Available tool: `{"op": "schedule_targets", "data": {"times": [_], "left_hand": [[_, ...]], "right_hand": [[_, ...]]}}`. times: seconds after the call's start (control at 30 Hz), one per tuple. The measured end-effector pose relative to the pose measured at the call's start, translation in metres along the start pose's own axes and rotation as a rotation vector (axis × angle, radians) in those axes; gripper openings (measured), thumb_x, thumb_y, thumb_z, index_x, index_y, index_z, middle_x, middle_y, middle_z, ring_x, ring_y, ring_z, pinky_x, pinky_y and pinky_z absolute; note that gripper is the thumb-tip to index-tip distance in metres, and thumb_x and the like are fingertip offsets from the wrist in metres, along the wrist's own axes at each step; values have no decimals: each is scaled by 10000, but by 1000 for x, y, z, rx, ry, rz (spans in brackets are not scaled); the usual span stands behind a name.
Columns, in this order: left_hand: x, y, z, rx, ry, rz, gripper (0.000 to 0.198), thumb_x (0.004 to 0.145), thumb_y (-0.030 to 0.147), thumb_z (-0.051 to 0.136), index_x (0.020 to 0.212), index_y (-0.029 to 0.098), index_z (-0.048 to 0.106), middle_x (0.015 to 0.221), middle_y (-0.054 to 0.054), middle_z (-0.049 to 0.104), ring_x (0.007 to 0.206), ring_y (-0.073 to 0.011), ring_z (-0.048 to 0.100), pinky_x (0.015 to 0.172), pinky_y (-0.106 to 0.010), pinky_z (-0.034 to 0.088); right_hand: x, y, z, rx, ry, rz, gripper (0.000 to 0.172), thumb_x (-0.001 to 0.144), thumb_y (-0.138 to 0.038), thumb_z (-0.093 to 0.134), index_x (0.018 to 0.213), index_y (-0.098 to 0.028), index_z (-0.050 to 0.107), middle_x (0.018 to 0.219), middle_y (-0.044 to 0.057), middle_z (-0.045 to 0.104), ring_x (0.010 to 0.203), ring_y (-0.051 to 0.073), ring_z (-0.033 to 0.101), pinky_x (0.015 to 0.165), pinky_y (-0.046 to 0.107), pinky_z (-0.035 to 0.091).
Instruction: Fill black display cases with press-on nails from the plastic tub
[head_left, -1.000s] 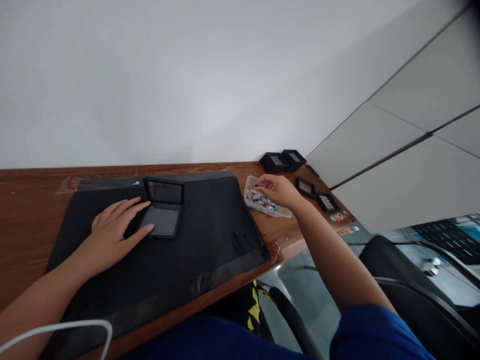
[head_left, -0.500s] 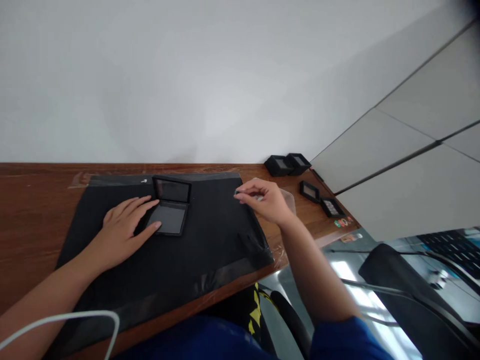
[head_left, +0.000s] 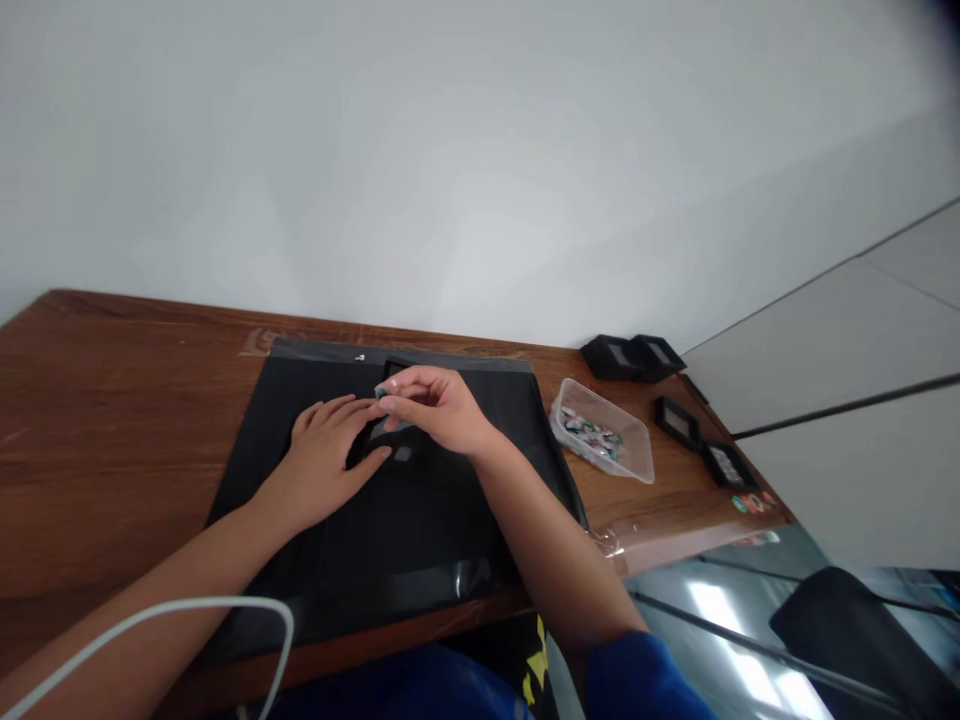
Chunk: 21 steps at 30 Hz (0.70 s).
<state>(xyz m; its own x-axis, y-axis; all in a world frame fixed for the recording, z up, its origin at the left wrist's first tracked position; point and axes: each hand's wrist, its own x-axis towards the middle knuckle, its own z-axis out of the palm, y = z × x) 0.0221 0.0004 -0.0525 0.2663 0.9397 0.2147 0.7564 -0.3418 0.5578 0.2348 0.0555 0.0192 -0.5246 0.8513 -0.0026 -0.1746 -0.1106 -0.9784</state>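
Note:
A black hinged box (head_left: 403, 454) lies open on the black mat (head_left: 390, 530), largely covered by my hands. My left hand (head_left: 319, 468) rests flat with spread fingers at the box's left side; its thumb and index fingertip reach the box's edge. Between the thumb and fingertips of my right hand (head_left: 439, 408) is a small shiny piece (head_left: 381, 392), dark with a greenish tint, held over the box near my left index finger. Its exact kind is too small to make out.
To the right stands a clear plastic tub (head_left: 637, 450) with many small glossy pieces in it. Several black boxes (head_left: 615, 358) sit at the back right, with an opened one (head_left: 679, 422) before them. Small coloured rings (head_left: 748, 503) lie near the table edge. A white cable (head_left: 210, 604) crosses my left forearm.
My right hand has moved left from beside the tub to over the black box, carrying the small piece. The left hand stays by the box. The view has shifted, uncovering the tub.

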Motion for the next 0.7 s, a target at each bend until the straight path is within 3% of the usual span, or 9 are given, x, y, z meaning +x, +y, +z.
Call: {"op": "schedule_targets", "data": {"times": [0.1, 0.23, 0.33, 0.53, 0.7], "left_hand": [[0, 6, -6, -101, 72, -27, 518, 991, 601, 690, 1364, 255, 792, 1477, -161, 814, 1438, -445, 700, 1269, -692, 479], [1, 18, -21, -269, 227, -53, 503, 1028, 638, 701, 1321, 247, 817, 1355, -125, 867, 1280, -371, 796, 1176, -569, 605], [0, 24, -28, -351, 309, -15, 451, 1054, 592, 723, 1331, 257, 846, 1345, -99, 879, 1240, -330, 820, 1144, -505, 644], [-1, 24, -27, -426, 275, 21, 299, 1064, 513, 761, 1166, 285, 924, 1156, -62, 918, 1050, -273, 862, 988, -405, 699], [2, 17, -28, -332, 198, 49, 362, 1041, 566, 781, 1192, 271, 927, 1151, -94, 910, 1084, -315, 838, 1005, -476, 695]], "right_hand": [[-4, 8, -4, -22, 11, -6, 494, 728, -588, 1079, 965, -228, 838, 903, 22, 883, 790, 178, 835, 805, 337, 728], [-12, 12, -11, -124, 69, -20, 486, 737, -558, 1082, 995, -205, 869, 905, 39, 887, 782, 183, 838, 776, 323, 711], [-16, 11, -10, -214, 42, 4, 479, 766, -540, 1068, 1028, -186, 881, 845, 40, 867, 758, 184, 831, 731, 297, 671], [-17, 11, -7, -306, -16, -22, 440, 858, -578, 996, 1029, -191, 875, 854, 46, 861, 765, 171, 796, 759, 306, 630], [-18, 13, -14, -433, 20, -57, 355, 946, -493, 921, 1110, -180, 885, 925, 64, 881, 788, 172, 789, 753, 300, 607]]}}
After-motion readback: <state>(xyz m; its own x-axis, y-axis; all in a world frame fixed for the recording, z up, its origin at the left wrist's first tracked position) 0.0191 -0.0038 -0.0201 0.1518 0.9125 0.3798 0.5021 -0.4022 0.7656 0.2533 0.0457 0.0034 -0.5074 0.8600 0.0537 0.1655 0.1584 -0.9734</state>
